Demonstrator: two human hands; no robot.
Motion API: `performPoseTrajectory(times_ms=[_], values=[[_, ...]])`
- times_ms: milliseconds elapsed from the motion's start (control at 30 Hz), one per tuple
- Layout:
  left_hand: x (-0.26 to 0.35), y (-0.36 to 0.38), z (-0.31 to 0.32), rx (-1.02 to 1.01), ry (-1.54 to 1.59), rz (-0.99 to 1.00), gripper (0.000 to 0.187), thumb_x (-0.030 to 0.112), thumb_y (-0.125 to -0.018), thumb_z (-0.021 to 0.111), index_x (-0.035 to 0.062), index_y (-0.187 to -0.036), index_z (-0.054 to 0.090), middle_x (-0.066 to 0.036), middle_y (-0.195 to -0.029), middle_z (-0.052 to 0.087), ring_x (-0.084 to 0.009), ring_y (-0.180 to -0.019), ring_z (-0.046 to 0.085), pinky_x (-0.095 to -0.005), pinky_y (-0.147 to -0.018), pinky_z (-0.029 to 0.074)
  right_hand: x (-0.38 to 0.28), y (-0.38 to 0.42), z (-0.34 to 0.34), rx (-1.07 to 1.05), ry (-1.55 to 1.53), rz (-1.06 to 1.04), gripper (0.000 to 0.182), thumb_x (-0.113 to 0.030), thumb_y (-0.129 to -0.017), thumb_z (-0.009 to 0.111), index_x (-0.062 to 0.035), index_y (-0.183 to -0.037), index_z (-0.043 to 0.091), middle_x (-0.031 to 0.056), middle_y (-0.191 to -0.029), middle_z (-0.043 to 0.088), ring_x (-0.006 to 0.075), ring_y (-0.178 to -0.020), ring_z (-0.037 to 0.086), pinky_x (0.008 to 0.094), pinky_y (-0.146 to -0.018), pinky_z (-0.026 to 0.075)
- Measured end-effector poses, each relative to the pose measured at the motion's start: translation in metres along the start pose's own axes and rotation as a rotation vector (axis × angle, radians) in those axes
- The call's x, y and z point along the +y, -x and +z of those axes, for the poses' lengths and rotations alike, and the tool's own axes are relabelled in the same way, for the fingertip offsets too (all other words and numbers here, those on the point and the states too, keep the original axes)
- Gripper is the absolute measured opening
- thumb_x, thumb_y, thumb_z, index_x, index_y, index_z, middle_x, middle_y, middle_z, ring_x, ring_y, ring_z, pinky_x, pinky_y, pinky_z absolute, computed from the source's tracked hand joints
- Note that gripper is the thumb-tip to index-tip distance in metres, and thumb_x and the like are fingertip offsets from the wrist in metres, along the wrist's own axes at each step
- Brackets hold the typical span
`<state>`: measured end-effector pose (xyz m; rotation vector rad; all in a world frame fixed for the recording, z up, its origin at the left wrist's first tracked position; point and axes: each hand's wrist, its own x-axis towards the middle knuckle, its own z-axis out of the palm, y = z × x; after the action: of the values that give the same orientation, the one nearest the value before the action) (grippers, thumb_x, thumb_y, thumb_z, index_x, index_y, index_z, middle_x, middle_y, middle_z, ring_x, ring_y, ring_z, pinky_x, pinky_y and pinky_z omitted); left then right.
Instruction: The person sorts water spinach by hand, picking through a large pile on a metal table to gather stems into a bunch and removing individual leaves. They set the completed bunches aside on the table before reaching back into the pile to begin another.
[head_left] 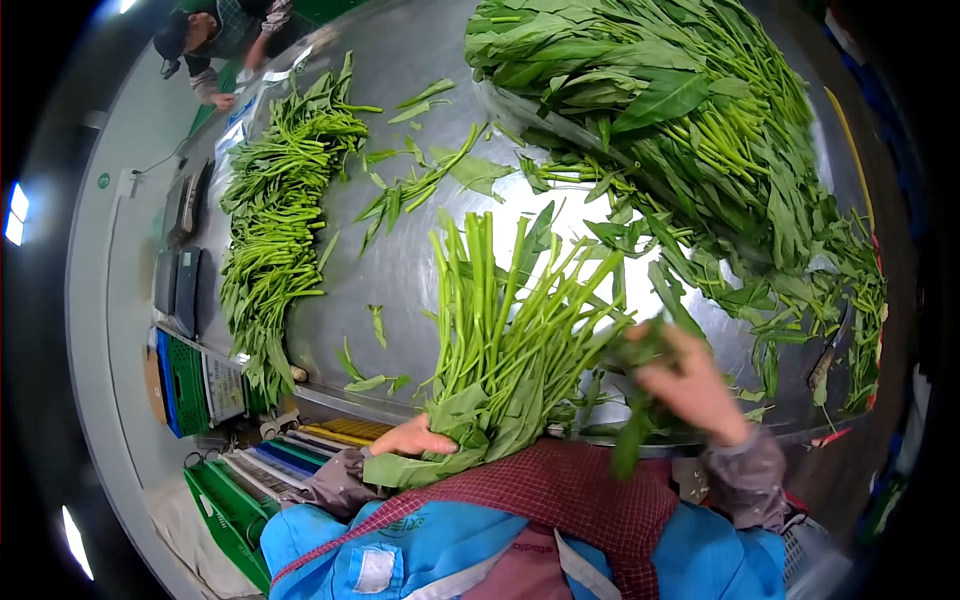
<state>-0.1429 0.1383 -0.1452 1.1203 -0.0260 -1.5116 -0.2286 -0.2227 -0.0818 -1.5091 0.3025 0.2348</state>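
A long row of greens point(275, 215) lies left on the steel table point(400, 270); a big heap point(690, 130) right, crates point(200, 385) below its edge.

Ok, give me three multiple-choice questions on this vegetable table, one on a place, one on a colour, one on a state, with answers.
1. Where is the left hand?
A. at the leafy end of the bunch
B. on the crate
C. on the far pile

2. What colour is the crate at the left?
A. red
B. green and blue
C. white

3. How is the held bunch lying?
A. stems pointing away from the person
B. stems toward the person
C. hanging off the table

Answers: 1 A, fingers grip the leaves; 2 B, green mesh, blue edge; 3 A, cut stem ends fan outward.
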Motion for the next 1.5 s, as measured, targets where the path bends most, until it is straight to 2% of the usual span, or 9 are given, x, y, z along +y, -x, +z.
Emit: performPoseTrajectory(times_ms=[133,200,267,367,600,667,1033,1200,1500], values=[[0.001,0.001,0.001,-0.054,-0.113,-0.012,0.071,0.005,-0.073,0.064,0.0026,-0.132,0.024,-0.008,-0.128,0.038,-0.0179,-0.116,0.035,-0.0325,-0.097,0.027,0.052,-0.023,0.055,-0.12,0.439,-0.147,0.039,-0.02,-0.071,0.065,0.0015,-0.1,0.049,0.0104,-0.079,0.056,0.0199,-0.075,0.057,0.0317,-0.065,0.046],[0.006,0.007,0.003,-0.047,-0.276,-0.041,0.072,0.006,-0.072,0.065,0.0029,-0.132,0.024,-0.008,-0.129,0.036,-0.0181,-0.117,0.034,-0.0328,-0.098,0.027,0.059,-0.033,0.047,-0.044,0.305,-0.321,0.036,-0.025,-0.074,0.062,0.0028,-0.094,0.051,0.0113,-0.072,0.057,0.0188,-0.061,0.055,0.0291,-0.057,0.045],[0.003,0.013,0.005,-0.024,-0.229,-0.038,0.074,0.007,-0.071,0.066,0.0029,-0.132,0.023,-0.008,-0.129,0.036,-0.0182,-0.117,0.033,-0.0328,-0.098,0.026,0.02,-0.033,0.003,0.239,-0.054,0.241,0.028,-0.024,-0.077,0.057,-0.0005,-0.091,0.052,0.0053,-0.063,0.055,0.0124,-0.046,0.049,0.0226,-0.045,0.04],[-0.005,0.011,0.002,0.039,-0.14,-0.038,0.076,0.008,-0.07,0.067,0.0022,-0.132,0.023,-0.009,-0.129,0.035,-0.019,-0.117,0.034,-0.033,-0.098,0.027,0.017,-0.024,-0.036,0.428,-0.348,0.037,0.025,-0.024,-0.079,0.054,-0.0023,-0.09,0.053,0.0007,-0.057,0.051,0.0069,-0.038,0.042,0.0196,-0.039,0.036],[0.012,-0.001,0.02,-0.017,-0.055,-0.055,0.073,0.003,-0.069,0.065,0.0024,-0.131,0.026,-0.009,-0.126,0.04,-0.0187,-0.115,0.037,-0.0323,-0.097,0.028,0.047,-0.019,0.068,-0.065,0.426,-0.1,0.036,-0.031,-0.071,0.064,0.0024,-0.081,0.053,0.0217,-0.066,0.056,0.0282,-0.059,0.057,0.0363,-0.056,0.045],[0.016,0.001,0.021,-0.056,-0.102,-0.047,0.071,0.003,-0.07,0.065,0.0025,-0.131,0.027,-0.009,-0.126,0.039,-0.0186,-0.115,0.036,-0.0321,-0.097,0.028,0.042,-0.027,0.069,-0.115,0.431,0.013,0.028,-0.021,-0.071,0.064,0.006,-0.076,0.056,0.0151,-0.061,0.055,0.0168,-0.055,0.053,0.0282,-0.05,0.041],[0.015,-0.002,0.023,-0.043,-0.137,-0.126,0.072,0.007,-0.071,0.067,0.0025,-0.131,0.026,-0.01,-0.128,0.037,-0.0188,-0.116,0.036,-0.0324,-0.098,0.027,0.023,-0.017,0.018,0.3,0.979,-0.507,0.014,0.0,-0.065,0.055,-0.0028,-0.078,0.054,0.0154,-0.063,0.054,0.0326,-0.054,0.054,0.0384,-0.047,0.043],[0.002,0.008,0.014,0.016,-0.145,-0.039,0.072,0.006,-0.071,0.066,0.0035,-0.131,0.026,-0.009,-0.129,0.037,-0.019,-0.116,0.036,-0.0327,-0.097,0.029,0.007,-0.017,-0.082,0.915,1.002,-0.398,0.023,-0.001,-0.072,0.058,-0.0014,-0.096,0.055,0.0184,-0.089,0.058,0.028,-0.077,0.058,0.0344,-0.061,0.044],[0.008,0.002,0.02,0.029,-0.016,-0.039,0.074,0.003,-0.071,0.064,0.0031,-0.132,0.022,-0.01,-0.13,0.034,-0.0196,-0.118,0.035,-0.0336,-0.099,0.027,0.034,-0.02,0.063,0.088,0.434,-0.173,0.032,-0.021,-0.067,0.067,-0.0012,-0.089,0.055,0.0161,-0.066,0.057,0.0313,-0.06,0.056,0.0361,-0.054,0.043]])
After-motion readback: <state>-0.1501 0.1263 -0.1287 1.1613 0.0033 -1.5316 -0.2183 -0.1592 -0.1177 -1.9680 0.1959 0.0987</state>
